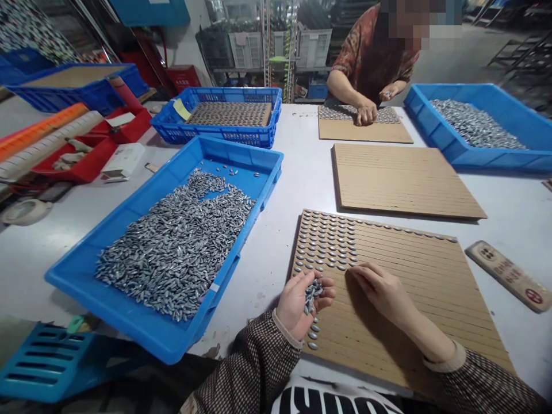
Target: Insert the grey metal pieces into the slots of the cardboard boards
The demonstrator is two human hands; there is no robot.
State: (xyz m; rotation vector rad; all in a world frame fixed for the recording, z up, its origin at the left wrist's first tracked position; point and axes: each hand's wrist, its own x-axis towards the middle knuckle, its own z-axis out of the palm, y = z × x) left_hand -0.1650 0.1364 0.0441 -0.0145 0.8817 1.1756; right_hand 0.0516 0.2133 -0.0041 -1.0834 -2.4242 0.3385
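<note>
My left hand (302, 302) is cupped palm-up over the near left corner of a grooved brown board (431, 276), closed round a small heap of grey metal pieces (312, 292). My right hand (382, 287) lies on the board with its fingertips pinched at the end of a row of pieces (328, 241); what it pinches is too small to make out. Several rows at the board's top left are filled with pieces. A blue tray (142, 322) heaped with loose grey pieces (181, 241) stands to the left.
Across the table a person's hands (366, 110) work on another board (366, 129). An unfilled grooved board (401, 181) lies in the middle. A second blue tray of pieces (474, 123) sits far right, a blue crate (224, 115) far left, a labelled wooden strip (509, 276) at right.
</note>
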